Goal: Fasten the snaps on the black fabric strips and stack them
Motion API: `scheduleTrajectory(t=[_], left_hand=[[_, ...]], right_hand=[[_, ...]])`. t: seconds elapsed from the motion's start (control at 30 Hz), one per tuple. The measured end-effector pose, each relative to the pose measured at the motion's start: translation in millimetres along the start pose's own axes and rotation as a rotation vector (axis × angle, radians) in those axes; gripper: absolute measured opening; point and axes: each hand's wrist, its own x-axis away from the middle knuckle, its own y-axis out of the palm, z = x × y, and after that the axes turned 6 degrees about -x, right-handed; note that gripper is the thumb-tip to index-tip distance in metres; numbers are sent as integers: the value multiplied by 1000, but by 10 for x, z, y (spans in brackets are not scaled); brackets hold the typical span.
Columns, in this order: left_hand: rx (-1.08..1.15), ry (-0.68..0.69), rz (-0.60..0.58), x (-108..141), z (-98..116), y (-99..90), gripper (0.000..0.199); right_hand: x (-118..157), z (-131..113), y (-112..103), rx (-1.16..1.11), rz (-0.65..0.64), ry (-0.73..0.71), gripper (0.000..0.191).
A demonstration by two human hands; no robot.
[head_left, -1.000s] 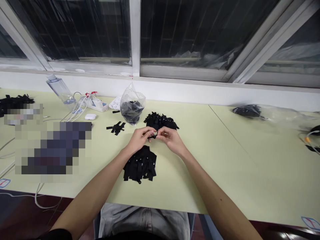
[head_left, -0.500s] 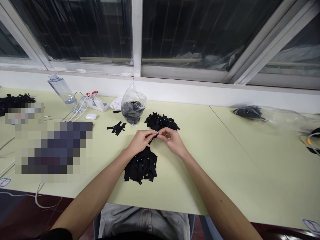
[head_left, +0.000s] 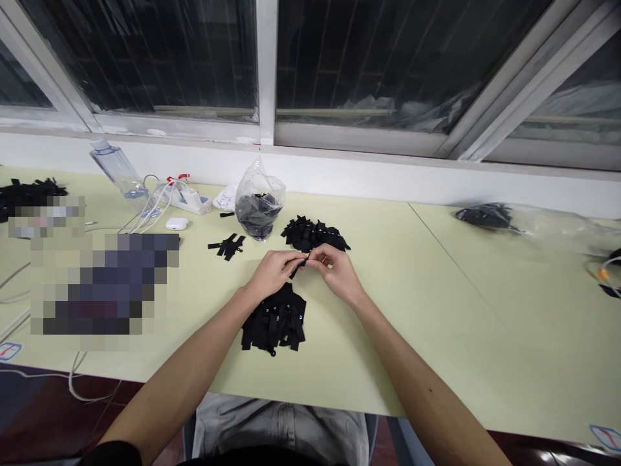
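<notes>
My left hand and my right hand meet above the table, with fingertips pinched together. Between them is a small black fabric strip, held at both sides; its details are too small to make out. Just below my left hand lies a spread pile of black strips, some with small white marks. A second heap of black strips sits right behind my hands. To the left, several loose black strips lie crossed over each other.
A clear plastic bag with black pieces stands behind the loose strips. A tilted bottle, a power strip with cables and a white case are at the back left. Another plastic bag lies far right.
Both hands stay in nearly the same place, still pinching the black strip. The view has shifted very slightly; the piles look unchanged.
</notes>
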Motion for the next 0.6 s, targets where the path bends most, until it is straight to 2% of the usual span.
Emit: scheduleTrajectory(t=[0.6], left_hand=[[-59,2,7,8,82,-14,24]], right_hand=[[2,-24,-15,35,11,-30,9]])
